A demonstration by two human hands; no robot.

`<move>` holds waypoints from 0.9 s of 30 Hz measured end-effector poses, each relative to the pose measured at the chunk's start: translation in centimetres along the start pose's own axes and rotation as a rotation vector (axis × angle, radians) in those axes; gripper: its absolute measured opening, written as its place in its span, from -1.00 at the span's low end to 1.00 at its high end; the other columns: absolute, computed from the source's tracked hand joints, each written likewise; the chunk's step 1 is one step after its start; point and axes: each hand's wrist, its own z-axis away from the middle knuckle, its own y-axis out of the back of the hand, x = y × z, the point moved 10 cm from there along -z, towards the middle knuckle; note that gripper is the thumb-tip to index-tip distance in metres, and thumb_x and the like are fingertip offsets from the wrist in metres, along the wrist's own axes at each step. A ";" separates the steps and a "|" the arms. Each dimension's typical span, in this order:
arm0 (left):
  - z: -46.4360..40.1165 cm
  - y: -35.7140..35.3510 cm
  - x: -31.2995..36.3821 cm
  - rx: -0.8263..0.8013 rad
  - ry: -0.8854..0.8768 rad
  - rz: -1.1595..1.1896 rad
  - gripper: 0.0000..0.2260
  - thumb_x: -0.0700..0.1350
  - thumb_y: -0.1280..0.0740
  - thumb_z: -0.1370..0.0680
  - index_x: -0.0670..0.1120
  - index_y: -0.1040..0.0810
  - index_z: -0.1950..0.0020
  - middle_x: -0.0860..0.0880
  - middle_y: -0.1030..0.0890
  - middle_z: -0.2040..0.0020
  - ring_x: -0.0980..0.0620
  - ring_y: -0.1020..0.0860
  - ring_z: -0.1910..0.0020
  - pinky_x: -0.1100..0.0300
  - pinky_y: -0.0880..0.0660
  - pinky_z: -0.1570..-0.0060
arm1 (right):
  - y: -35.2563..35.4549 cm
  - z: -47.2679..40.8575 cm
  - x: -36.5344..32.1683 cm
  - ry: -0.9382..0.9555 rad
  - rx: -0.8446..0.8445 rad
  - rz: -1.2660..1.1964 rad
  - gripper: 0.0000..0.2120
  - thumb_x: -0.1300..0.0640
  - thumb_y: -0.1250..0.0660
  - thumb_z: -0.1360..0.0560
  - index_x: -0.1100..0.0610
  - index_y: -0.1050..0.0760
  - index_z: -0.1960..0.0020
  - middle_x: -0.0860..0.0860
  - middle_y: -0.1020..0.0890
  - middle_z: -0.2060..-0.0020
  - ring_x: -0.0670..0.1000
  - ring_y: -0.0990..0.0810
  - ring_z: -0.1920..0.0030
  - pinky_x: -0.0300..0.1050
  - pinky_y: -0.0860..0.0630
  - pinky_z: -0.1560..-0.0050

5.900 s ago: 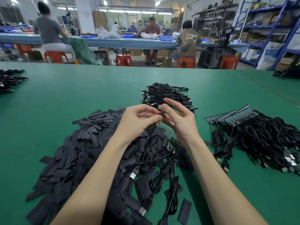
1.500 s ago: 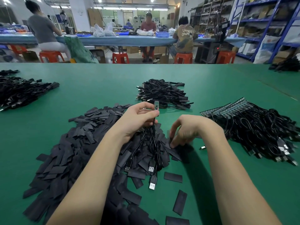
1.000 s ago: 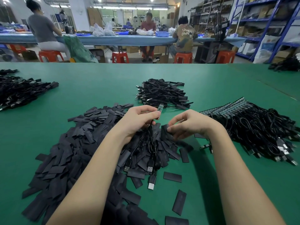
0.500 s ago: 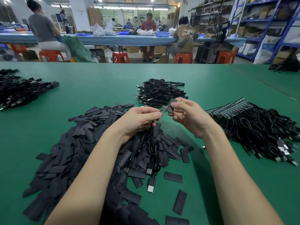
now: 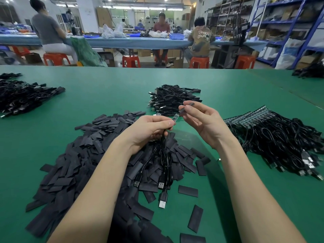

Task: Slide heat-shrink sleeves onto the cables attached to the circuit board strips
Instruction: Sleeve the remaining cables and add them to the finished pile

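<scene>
Green work mat (image 5: 105,95) in a busy assembly hall, other workers seated at a blue bench behind. L hand (image 5: 149,130) is curled round a bundle of black USB cables (image 5: 163,162), thumb and forefinger pinching one small circuit board strip (image 5: 175,117) so it pokes up-right. R hand (image 5: 201,118) pinches a black heat-shrink sleeve (image 5: 186,107) at the fingertips, just beside the board tip, not on it yet. Can't tell if the sleeve mouth is open or squashed flat.

Risks, as I judge them: flat sleeve snags on the board corner or components and buckles; a loose pinch lets it drop into the sleeve pile (image 5: 87,163) below; several cables in one grip may tangle or slip, plugs dangling.

Outward: finished-looking cable heap (image 5: 173,99) beyond the hands, unsleeved boards w/ cables (image 5: 273,137) at right, another cable heap (image 5: 22,97) far left.
</scene>
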 end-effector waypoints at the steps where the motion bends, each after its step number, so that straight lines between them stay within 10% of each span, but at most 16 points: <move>1: 0.1 -0.1 0.0 -0.001 0.001 -0.001 -0.95 -0.10 -0.48 -0.51 -0.06 -0.73 0.09 0.03 -0.65 0.22 0.14 -0.55 0.31 0.33 -0.45 0.18 | 0.1 0.0 -0.1 0.008 0.000 0.015 -0.80 0.23 -0.51 -0.37 0.17 -0.69 0.01 0.14 -0.73 0.04 0.00 -0.71 0.05 -0.25 -0.61 0.00; 16: 0.7 -0.6 0.7 -0.079 -0.041 -0.012 -0.85 -0.01 -0.52 -0.37 -0.04 -0.76 0.13 0.04 -0.63 0.26 0.17 -0.53 0.34 0.42 -0.35 0.39 | -0.2 0.4 -0.6 0.038 -0.071 0.099 -0.84 0.27 -0.49 -0.36 0.14 -0.74 0.08 0.16 -0.74 0.08 0.01 -0.73 0.09 -0.24 -0.61 0.02; 27: 1.7 -1.1 1.4 -0.200 -0.107 -0.078 -0.92 -0.12 -0.50 -0.44 -0.07 -0.70 0.10 0.02 -0.62 0.24 0.15 -0.52 0.28 0.35 -0.43 0.19 | -1.8 1.3 1.0 -0.131 -0.247 0.054 -0.85 0.24 -0.50 -0.38 0.10 -0.74 0.06 0.06 -0.74 0.07 -0.12 -0.69 0.17 -0.31 -0.60 0.08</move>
